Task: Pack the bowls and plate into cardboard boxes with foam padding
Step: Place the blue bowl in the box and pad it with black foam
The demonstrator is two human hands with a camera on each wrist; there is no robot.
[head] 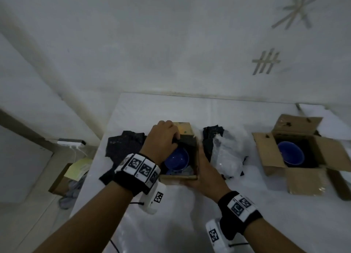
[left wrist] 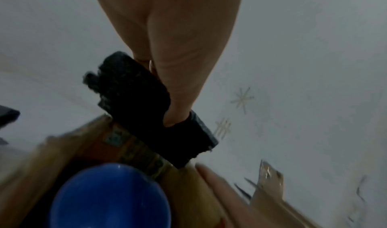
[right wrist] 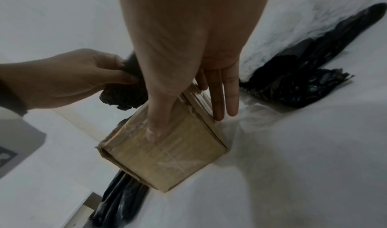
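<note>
— What sits nearest, low in the head view?

— The right hand [head: 204, 174], at lower centre. Its fingers are straight and spread, pressed flat against the side of the small brown cardboard box [head: 187, 156], thumb laid on the near face; nothing is curled round anything.

— And inside that box?

— A blue round bowl [head: 176, 159], resting low in it – there may be something pale under it, though the view is too dim to tell.

— The other hand?

— The left hand [head: 161, 140], just above the bowl, pinches a black foam block [left wrist: 142, 109] between thumb and fingers at the box's far wall.

— Further out?

— Black foam sheets [head: 121, 146] to the left of the box, crumpled white wrapping [head: 227, 154] to its right, all on the white table [head: 171, 214]. At the right edge of the frame stands a larger open cardboard box [head: 303, 175], flaps spread, holding a second blue bowl [head: 290, 154].
</note>
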